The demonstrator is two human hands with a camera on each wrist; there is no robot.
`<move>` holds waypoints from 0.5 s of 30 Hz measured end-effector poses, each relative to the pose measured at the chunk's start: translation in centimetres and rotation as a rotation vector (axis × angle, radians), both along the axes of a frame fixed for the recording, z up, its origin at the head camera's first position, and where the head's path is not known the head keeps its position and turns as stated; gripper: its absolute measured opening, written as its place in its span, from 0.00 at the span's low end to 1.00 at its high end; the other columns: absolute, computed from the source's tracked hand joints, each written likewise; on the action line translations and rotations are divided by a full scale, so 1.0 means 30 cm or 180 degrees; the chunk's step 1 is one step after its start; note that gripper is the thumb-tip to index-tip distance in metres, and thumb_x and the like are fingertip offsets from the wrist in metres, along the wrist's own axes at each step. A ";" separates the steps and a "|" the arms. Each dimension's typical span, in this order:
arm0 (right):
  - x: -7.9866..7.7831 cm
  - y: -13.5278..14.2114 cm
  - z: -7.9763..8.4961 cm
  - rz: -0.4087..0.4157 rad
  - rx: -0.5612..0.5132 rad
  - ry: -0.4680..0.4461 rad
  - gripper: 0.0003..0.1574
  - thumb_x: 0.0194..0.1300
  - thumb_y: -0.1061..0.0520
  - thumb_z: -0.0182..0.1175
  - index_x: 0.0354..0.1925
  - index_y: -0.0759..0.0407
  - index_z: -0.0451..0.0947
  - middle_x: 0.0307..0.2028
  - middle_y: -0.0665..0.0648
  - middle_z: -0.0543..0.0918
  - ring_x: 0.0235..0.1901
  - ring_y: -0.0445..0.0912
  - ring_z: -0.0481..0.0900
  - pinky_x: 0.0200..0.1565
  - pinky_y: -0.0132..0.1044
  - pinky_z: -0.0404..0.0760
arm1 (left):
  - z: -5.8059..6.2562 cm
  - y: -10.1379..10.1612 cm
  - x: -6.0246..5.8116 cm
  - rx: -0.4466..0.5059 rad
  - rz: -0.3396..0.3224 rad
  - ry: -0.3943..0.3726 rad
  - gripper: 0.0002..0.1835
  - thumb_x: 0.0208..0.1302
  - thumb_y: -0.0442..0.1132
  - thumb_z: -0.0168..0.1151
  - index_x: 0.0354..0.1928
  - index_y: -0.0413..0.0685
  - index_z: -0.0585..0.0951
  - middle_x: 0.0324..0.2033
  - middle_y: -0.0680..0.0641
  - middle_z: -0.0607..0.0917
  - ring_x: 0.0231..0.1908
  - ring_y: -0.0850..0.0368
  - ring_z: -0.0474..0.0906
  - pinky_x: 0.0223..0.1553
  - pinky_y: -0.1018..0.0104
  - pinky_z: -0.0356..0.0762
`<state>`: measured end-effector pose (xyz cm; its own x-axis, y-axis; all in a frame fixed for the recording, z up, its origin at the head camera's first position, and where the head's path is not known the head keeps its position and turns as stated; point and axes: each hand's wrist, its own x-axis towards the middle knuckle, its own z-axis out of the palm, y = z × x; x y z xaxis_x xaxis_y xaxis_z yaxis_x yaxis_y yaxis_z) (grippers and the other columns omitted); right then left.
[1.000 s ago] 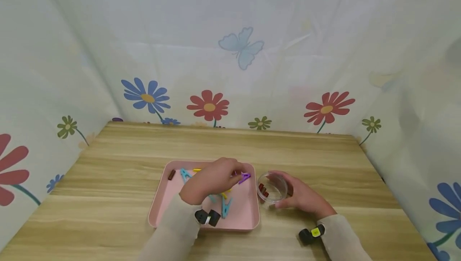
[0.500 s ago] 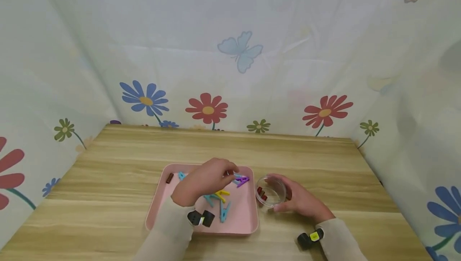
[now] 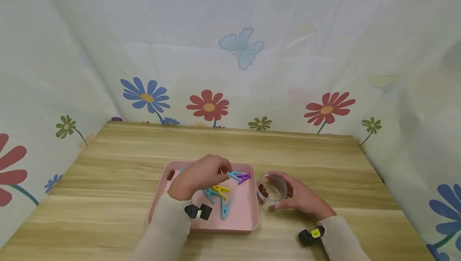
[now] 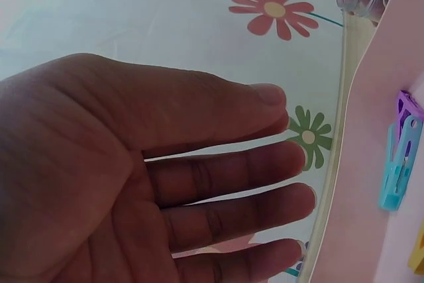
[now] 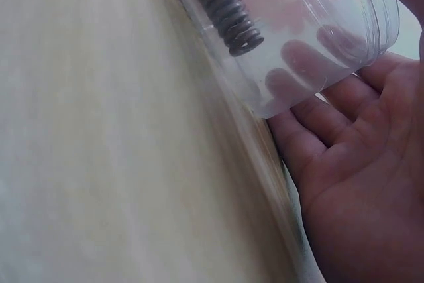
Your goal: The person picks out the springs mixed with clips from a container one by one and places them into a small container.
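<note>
My left hand (image 3: 205, 173) hovers over the pink tray (image 3: 240, 223), with nothing seen in its fingers. In the left wrist view its fingers (image 4: 245, 225) are fairly straight, the thumb lying along the index finger. Just right of its fingertips, a light blue clothespin (image 4: 397, 167) and a purple clothespin (image 3: 244, 178) overlap. My right hand (image 3: 304, 197) grips a clear plastic jar (image 3: 277, 192) beside the tray, fingers round its side. Red springs (image 3: 262, 190) lie in the jar; one coil spring (image 5: 225, 10) shows close up through its wall.
Nearer the tray's middle are a yellow clothespin (image 3: 221, 191) and another light blue clothespin (image 3: 225, 209). A dark red spring (image 3: 171, 175) lies in the tray's far left corner. Flowered cloth (image 3: 173, 65) walls in the wooden table (image 3: 306, 153) at back and sides.
My left hand has drawn left from the purple clothespin, uncovering the light blue clothespin beside it and more of the yellow one. My right hand still holds the jar in place.
</note>
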<state>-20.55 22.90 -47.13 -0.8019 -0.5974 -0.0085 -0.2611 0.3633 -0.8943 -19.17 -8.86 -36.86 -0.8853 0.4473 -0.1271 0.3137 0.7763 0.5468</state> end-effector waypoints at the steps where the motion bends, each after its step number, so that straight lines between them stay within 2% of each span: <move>1: -0.002 0.000 0.002 -0.0008 -0.0012 -0.0004 0.56 0.47 0.55 0.76 0.70 0.41 0.59 0.67 0.52 0.70 0.69 0.52 0.64 0.61 0.22 0.64 | 0.001 -0.002 -0.003 -0.0011 0.0013 -0.0017 0.11 0.64 0.38 0.63 0.48 0.46 0.84 0.36 0.53 0.83 0.35 0.58 0.75 0.41 0.63 0.80; 8: -0.005 0.003 0.005 -0.0004 0.0000 -0.0015 0.56 0.47 0.54 0.76 0.70 0.40 0.59 0.67 0.52 0.71 0.69 0.52 0.65 0.61 0.22 0.64 | -0.003 -0.019 -0.009 -0.0120 0.0104 -0.0133 0.09 0.63 0.37 0.63 0.45 0.47 0.84 0.37 0.52 0.83 0.36 0.58 0.75 0.43 0.62 0.80; 15: -0.005 0.004 0.000 0.0026 -0.0008 0.0009 0.55 0.48 0.54 0.76 0.69 0.38 0.59 0.67 0.53 0.71 0.69 0.52 0.64 0.61 0.22 0.64 | -0.011 -0.032 -0.013 -0.0183 0.0242 -0.0276 0.08 0.63 0.37 0.64 0.44 0.50 0.84 0.34 0.52 0.81 0.33 0.56 0.75 0.35 0.66 0.78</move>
<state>-20.69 23.00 -47.13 -0.7970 -0.6039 -0.0047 -0.2665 0.3588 -0.8946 -19.55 -9.81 -37.18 -0.9009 0.3692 -0.2281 0.2063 0.8268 0.5232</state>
